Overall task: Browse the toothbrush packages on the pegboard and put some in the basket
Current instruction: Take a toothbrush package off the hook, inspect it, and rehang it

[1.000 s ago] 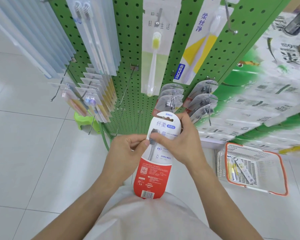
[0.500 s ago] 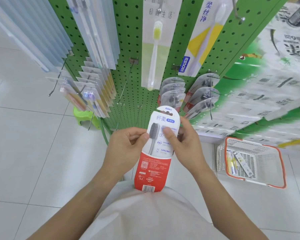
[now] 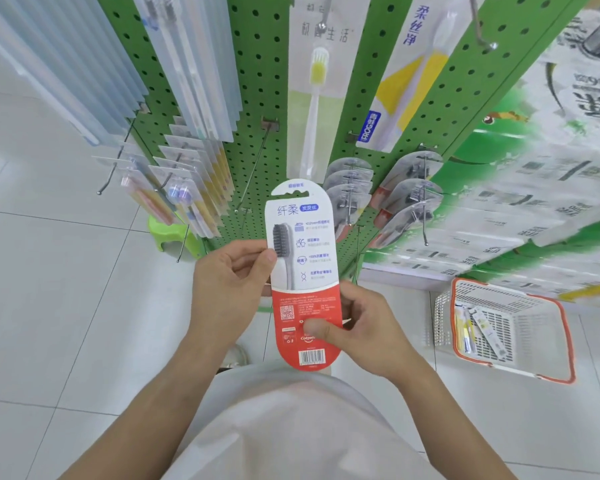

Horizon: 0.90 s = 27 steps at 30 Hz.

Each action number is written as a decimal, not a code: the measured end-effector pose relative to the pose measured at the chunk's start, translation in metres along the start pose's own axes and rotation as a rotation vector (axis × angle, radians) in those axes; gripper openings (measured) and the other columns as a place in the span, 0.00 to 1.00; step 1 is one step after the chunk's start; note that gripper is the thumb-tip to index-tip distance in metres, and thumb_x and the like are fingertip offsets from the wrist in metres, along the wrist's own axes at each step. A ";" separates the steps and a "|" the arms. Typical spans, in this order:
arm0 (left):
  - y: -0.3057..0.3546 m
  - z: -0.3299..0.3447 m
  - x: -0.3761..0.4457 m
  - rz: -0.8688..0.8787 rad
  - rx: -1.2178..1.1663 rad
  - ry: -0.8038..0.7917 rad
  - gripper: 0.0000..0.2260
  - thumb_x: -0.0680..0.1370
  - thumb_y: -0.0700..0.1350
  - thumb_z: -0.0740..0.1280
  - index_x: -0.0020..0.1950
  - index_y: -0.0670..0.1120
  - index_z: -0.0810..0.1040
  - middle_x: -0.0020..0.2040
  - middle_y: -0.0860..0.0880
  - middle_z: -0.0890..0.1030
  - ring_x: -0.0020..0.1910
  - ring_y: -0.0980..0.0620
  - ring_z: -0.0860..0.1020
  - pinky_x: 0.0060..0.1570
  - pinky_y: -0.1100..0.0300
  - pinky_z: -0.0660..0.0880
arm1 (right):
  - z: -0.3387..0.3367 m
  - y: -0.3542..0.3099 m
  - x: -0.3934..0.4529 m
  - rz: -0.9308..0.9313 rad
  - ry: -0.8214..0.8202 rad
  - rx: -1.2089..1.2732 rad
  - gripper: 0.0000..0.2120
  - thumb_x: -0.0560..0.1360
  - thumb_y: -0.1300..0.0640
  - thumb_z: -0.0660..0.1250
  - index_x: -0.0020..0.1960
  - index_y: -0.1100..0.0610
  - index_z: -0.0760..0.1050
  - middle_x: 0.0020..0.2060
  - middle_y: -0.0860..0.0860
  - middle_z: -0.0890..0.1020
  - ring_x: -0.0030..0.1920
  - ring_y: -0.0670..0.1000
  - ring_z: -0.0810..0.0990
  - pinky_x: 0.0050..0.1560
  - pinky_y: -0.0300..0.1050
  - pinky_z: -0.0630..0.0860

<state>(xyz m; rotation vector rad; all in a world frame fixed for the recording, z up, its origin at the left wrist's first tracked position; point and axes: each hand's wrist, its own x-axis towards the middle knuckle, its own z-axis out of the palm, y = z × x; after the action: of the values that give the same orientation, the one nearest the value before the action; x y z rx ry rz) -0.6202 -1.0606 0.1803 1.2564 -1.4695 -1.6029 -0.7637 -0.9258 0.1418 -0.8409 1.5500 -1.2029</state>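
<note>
- The right hand [image 3: 359, 332] pinches the red lower end of a toothbrush package [image 3: 302, 271], thumb flat on the printed back, the other fingers curled behind it.
- The left hand [image 3: 227, 289] pinches the package's left edge higher up, thumb tip on the white part beside the pictured brush head; package upright, back facing the person.
- To the right of the right hand's fingers, a white basket [image 3: 510, 327] with an orange rim sits on the tiled floor [image 3: 49, 289]; a few slim toothbrush packs [image 3: 478, 329] lie in it.
- Beyond the fingers stands the green pegboard [image 3: 253, 98], with hanging packages [image 3: 350, 188] on hooks.
</note>
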 end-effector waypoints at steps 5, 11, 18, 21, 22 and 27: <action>-0.002 -0.001 0.004 0.016 0.181 -0.062 0.14 0.75 0.45 0.75 0.54 0.59 0.75 0.43 0.51 0.84 0.38 0.45 0.84 0.32 0.49 0.83 | -0.001 -0.001 -0.002 0.011 -0.020 0.020 0.19 0.71 0.40 0.76 0.56 0.51 0.84 0.48 0.56 0.87 0.49 0.71 0.83 0.51 0.72 0.78; 0.009 0.000 0.009 0.039 0.338 -0.010 0.14 0.72 0.52 0.77 0.47 0.44 0.79 0.31 0.41 0.79 0.24 0.49 0.78 0.20 0.54 0.75 | 0.004 -0.003 -0.004 0.011 -0.054 -0.046 0.14 0.74 0.52 0.77 0.59 0.48 0.80 0.46 0.50 0.88 0.46 0.61 0.85 0.47 0.55 0.82; 0.000 0.002 0.015 -0.011 0.318 -0.105 0.06 0.77 0.52 0.72 0.49 0.53 0.77 0.39 0.54 0.86 0.39 0.54 0.85 0.32 0.48 0.83 | 0.003 -0.004 0.001 0.037 -0.023 0.013 0.14 0.76 0.51 0.73 0.61 0.45 0.81 0.52 0.50 0.86 0.50 0.55 0.86 0.52 0.57 0.83; -0.007 -0.001 0.017 -0.046 0.349 -0.256 0.15 0.74 0.47 0.77 0.54 0.57 0.74 0.46 0.53 0.86 0.40 0.48 0.85 0.33 0.49 0.83 | -0.001 -0.002 0.001 0.053 -0.008 0.030 0.15 0.75 0.51 0.74 0.62 0.48 0.81 0.52 0.52 0.86 0.48 0.56 0.87 0.50 0.55 0.83; -0.007 -0.002 0.016 -0.064 0.357 -0.312 0.19 0.72 0.46 0.78 0.55 0.59 0.72 0.48 0.53 0.86 0.40 0.48 0.84 0.33 0.50 0.83 | -0.002 -0.001 0.000 0.055 -0.005 0.038 0.15 0.75 0.52 0.74 0.62 0.49 0.81 0.52 0.52 0.87 0.48 0.57 0.87 0.50 0.54 0.83; -0.004 -0.003 0.010 -0.105 0.318 -0.419 0.30 0.66 0.39 0.82 0.60 0.57 0.72 0.46 0.51 0.86 0.36 0.49 0.85 0.33 0.48 0.83 | -0.007 0.000 -0.004 0.074 -0.043 0.115 0.16 0.75 0.58 0.74 0.62 0.50 0.81 0.53 0.55 0.86 0.50 0.59 0.86 0.51 0.56 0.83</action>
<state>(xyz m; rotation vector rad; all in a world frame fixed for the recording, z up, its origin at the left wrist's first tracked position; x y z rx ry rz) -0.6206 -1.0703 0.1741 1.2302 -2.0108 -1.8335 -0.7688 -0.9203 0.1434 -0.7240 1.4500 -1.2009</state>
